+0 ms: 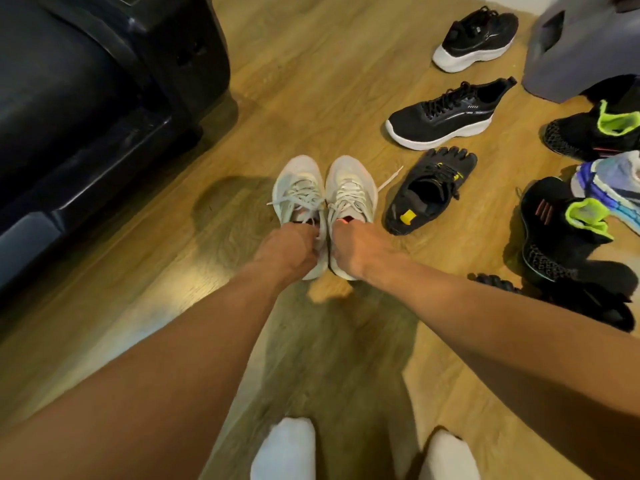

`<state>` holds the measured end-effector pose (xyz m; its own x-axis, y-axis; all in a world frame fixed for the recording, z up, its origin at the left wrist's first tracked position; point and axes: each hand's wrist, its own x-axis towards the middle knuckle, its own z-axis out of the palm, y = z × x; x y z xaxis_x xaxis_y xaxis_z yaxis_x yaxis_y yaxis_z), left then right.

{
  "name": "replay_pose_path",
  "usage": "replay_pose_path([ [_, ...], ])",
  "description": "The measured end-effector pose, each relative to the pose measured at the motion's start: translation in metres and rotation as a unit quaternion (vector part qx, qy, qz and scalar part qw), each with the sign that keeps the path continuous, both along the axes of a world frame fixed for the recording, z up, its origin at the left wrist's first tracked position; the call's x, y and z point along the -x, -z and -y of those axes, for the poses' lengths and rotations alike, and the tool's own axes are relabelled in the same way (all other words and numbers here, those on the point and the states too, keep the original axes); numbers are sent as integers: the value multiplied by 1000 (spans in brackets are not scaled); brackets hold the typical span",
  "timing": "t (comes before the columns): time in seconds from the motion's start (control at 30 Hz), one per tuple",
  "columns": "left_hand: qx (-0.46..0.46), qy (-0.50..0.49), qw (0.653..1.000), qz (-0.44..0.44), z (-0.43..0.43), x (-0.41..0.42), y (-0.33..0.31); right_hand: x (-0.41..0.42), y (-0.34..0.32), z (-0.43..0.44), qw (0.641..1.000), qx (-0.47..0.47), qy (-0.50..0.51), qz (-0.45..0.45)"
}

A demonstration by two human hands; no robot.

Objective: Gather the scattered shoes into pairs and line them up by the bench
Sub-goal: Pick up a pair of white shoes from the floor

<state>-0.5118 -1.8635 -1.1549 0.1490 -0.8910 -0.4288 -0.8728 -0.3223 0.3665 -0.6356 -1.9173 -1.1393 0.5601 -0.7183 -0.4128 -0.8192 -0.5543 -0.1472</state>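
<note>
White pair held at the heels, loose lace the hazard

Left hand (289, 249) and right hand (356, 251) each grip a white mesh lace-up sneaker (299, 192) (351, 190), side by side on the wooden floor (145, 271); the stray white lace (390, 179) could snag the black toe-shoe (427, 194) just beside.

Arms: both forearms bare, no sleeves in view
Left hand (289, 249): bare, no ring, watch or glove visible
Right hand (358, 251): bare, wrist without band
Feet: white socks (284, 452), one on each foot, seen nearest the camera, below the hands
</note>
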Motion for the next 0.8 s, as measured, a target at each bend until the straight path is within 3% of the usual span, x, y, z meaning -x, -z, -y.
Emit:
replay_pose_path([
  [0.2,-57,-9,998,-19,10,24,-98,3,-103,0,998,-53,13,-19],
  [0.4,-142,10,988,-55,3,41,-290,28,-305,-19,979,-192,48,-56],
  [0.6,-186,99,974,-82,-15,81,-514,78,-523,-57,940,-290,180,-13],
  [0.8,-180,295,938,-27,-29,150,-671,145,-671,-98,899,-298,320,35],
])
